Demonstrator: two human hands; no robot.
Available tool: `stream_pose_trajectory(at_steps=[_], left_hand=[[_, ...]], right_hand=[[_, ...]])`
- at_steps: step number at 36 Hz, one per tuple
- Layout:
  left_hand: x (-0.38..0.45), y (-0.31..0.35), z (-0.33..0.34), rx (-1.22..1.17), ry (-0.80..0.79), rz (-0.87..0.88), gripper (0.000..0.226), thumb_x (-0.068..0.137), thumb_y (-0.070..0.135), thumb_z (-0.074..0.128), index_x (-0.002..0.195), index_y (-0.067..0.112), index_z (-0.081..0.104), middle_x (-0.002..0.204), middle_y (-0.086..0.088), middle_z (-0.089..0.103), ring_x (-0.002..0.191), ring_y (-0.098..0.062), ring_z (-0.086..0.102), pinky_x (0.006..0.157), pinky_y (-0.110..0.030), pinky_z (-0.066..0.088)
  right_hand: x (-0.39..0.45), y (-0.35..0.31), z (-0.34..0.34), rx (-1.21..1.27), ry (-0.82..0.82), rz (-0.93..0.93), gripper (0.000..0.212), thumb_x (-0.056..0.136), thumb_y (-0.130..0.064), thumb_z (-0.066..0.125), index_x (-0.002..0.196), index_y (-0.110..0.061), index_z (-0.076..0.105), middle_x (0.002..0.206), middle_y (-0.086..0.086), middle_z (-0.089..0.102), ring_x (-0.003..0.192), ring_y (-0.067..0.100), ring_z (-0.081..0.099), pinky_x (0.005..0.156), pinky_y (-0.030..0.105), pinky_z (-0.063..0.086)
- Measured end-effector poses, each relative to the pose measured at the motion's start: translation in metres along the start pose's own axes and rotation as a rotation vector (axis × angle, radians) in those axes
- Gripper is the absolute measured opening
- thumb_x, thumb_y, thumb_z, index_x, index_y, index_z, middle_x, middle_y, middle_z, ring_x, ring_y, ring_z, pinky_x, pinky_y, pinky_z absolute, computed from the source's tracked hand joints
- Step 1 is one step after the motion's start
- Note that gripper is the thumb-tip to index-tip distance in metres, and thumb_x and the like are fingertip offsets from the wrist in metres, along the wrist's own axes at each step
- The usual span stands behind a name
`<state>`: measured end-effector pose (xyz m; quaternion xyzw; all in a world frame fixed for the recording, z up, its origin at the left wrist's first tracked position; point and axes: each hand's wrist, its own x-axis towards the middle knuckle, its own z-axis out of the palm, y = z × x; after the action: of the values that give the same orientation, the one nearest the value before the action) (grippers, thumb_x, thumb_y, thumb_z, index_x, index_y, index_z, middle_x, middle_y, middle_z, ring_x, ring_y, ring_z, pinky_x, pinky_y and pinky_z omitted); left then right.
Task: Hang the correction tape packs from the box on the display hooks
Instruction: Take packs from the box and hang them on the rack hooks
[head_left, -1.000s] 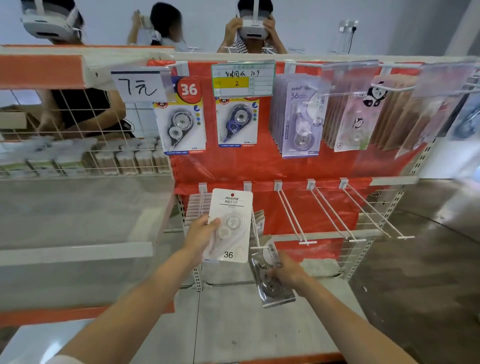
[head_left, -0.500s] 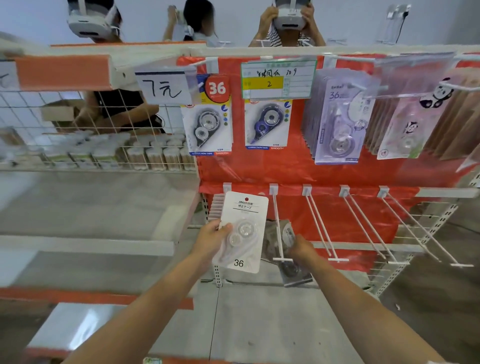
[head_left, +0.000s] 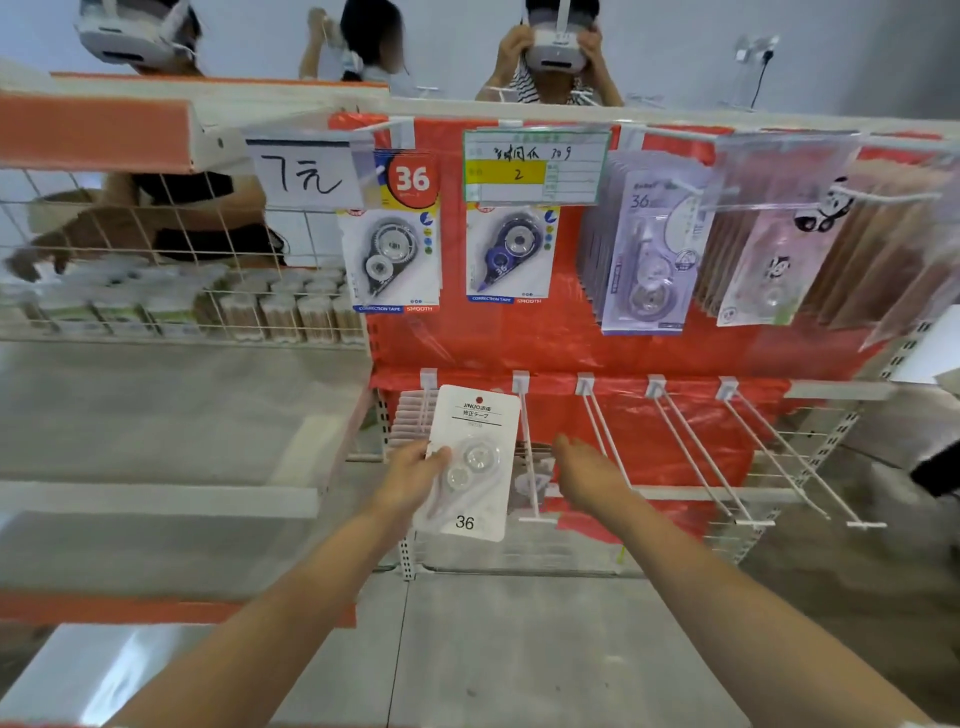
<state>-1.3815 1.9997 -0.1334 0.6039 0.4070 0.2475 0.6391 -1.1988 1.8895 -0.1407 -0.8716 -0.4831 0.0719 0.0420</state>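
Note:
My left hand (head_left: 415, 467) grips a white correction tape pack (head_left: 470, 467) marked 36 by its left edge and holds it upright in front of the lower hook row. The leftmost hook behind it carries several white packs (head_left: 408, 423). A clear-fronted pack (head_left: 537, 480) hangs low on the second hook (head_left: 529, 452). My right hand (head_left: 584, 462) sits just right of that hook with its fingers stretched out and nothing in them. The box is out of view.
Three bare double-wire hooks (head_left: 691, 457) jut out to the right on the lower row. The upper row holds hung correction tape packs (head_left: 395, 249) and price cards (head_left: 306, 174). A wire basket shelf (head_left: 156, 291) is at left. People with headsets stand behind the rack.
My right hand has slid its pack along the second hook and let go; its fingers are now straight. The left hand still holds the white pack, a little higher.

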Motion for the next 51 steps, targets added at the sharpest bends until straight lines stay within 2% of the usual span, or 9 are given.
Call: stream_pose_trajectory(at_steps=[5, 12, 15, 19, 22, 26, 33, 41, 51], left_hand=[[-0.001, 0.001, 0.003, 0.009, -0.033, 0.000, 0.024, 0.100, 0.010, 0.047, 0.118, 0.006, 0.063, 0.117, -0.009, 0.067, 0.108, -0.028, 0.063, 0.099, -0.047, 0.048], [-0.005, 0.003, 0.003, 0.062, -0.016, 0.045, 0.023, 0.102, 0.012, 0.043, 0.117, 0.013, 0.061, 0.120, -0.006, 0.065, 0.113, -0.025, 0.060, 0.103, -0.044, 0.045], [-0.008, 0.005, 0.001, 0.249, 0.003, 0.113, 0.028, 0.101, 0.013, 0.040, 0.124, 0.011, 0.057, 0.116, -0.003, 0.062, 0.109, -0.021, 0.057, 0.093, -0.033, 0.044], [-0.009, 0.001, -0.013, 0.589, -0.027, 0.193, 0.031, 0.096, 0.024, 0.040, 0.114, 0.011, 0.061, 0.103, -0.003, 0.064, 0.097, -0.024, 0.059, 0.081, -0.032, 0.045], [-0.013, 0.001, -0.027, 0.852, -0.045, 0.287, 0.035, 0.093, 0.029, 0.042, 0.106, 0.009, 0.067, 0.099, -0.009, 0.069, 0.095, -0.028, 0.062, 0.079, -0.033, 0.046], [-0.011, -0.005, -0.044, 0.965, 0.050, 0.337, 0.024, 0.091, 0.020, 0.056, 0.109, 0.011, 0.069, 0.109, -0.007, 0.068, 0.103, -0.025, 0.060, 0.084, -0.030, 0.042], [-0.009, -0.014, -0.072, 0.972, 0.111, 0.305, 0.030, 0.085, 0.018, 0.057, 0.113, 0.011, 0.067, 0.115, -0.012, 0.066, 0.106, -0.028, 0.058, 0.091, -0.035, 0.045], [-0.017, -0.014, -0.079, 0.899, 0.118, 0.330, 0.029, 0.090, 0.011, 0.056, 0.117, 0.003, 0.061, 0.119, -0.017, 0.060, 0.112, -0.029, 0.056, 0.099, -0.036, 0.041], [-0.025, -0.015, -0.083, 0.857, 0.114, 0.360, 0.027, 0.090, 0.008, 0.057, 0.115, 0.001, 0.062, 0.116, -0.018, 0.060, 0.111, -0.029, 0.057, 0.099, -0.036, 0.042]], right_hand=[[-0.005, -0.012, -0.015, 0.092, 0.055, -0.109, 0.042, 0.083, 0.012, 0.044, 0.123, -0.001, 0.046, 0.116, 0.018, 0.056, 0.102, 0.034, 0.057, 0.077, 0.038, 0.047], [-0.016, -0.042, -0.028, 0.679, -0.089, -0.108, 0.055, 0.076, -0.004, 0.053, 0.129, -0.017, 0.049, 0.117, 0.003, 0.063, 0.106, 0.021, 0.058, 0.094, 0.041, 0.049], [-0.015, -0.053, -0.025, 0.869, -0.159, -0.106, 0.069, 0.058, -0.010, 0.051, 0.127, -0.018, 0.048, 0.121, 0.003, 0.060, 0.112, 0.018, 0.058, 0.096, 0.044, 0.050], [0.004, -0.055, 0.004, 0.961, -0.134, -0.110, 0.064, 0.066, -0.038, 0.070, 0.124, -0.018, 0.051, 0.122, 0.002, 0.060, 0.112, 0.016, 0.060, 0.097, 0.047, 0.049], [-0.001, -0.065, 0.002, 0.920, -0.097, -0.058, 0.059, 0.068, -0.052, 0.065, 0.116, -0.019, 0.054, 0.116, 0.000, 0.063, 0.105, 0.016, 0.062, 0.093, 0.047, 0.051], [-0.023, -0.084, -0.018, 0.760, -0.048, -0.009, 0.024, 0.085, -0.022, 0.061, 0.107, -0.014, 0.053, 0.102, 0.001, 0.062, 0.097, 0.022, 0.061, 0.082, 0.037, 0.050], [-0.037, -0.092, -0.005, 0.361, -0.136, 0.027, 0.050, 0.090, -0.011, 0.054, 0.132, 0.000, 0.031, 0.122, 0.018, 0.056, 0.113, 0.033, 0.056, 0.077, 0.030, 0.042], [-0.049, -0.106, 0.017, 0.331, -0.317, -0.008, 0.053, 0.090, -0.011, 0.056, 0.135, -0.001, 0.031, 0.127, 0.020, 0.052, 0.124, 0.035, 0.045, 0.089, 0.034, 0.040], [-0.046, -0.116, 0.034, 0.390, -0.295, -0.023, 0.053, 0.088, -0.017, 0.064, 0.130, 0.000, 0.035, 0.126, 0.018, 0.054, 0.116, 0.032, 0.052, 0.090, 0.038, 0.046]])
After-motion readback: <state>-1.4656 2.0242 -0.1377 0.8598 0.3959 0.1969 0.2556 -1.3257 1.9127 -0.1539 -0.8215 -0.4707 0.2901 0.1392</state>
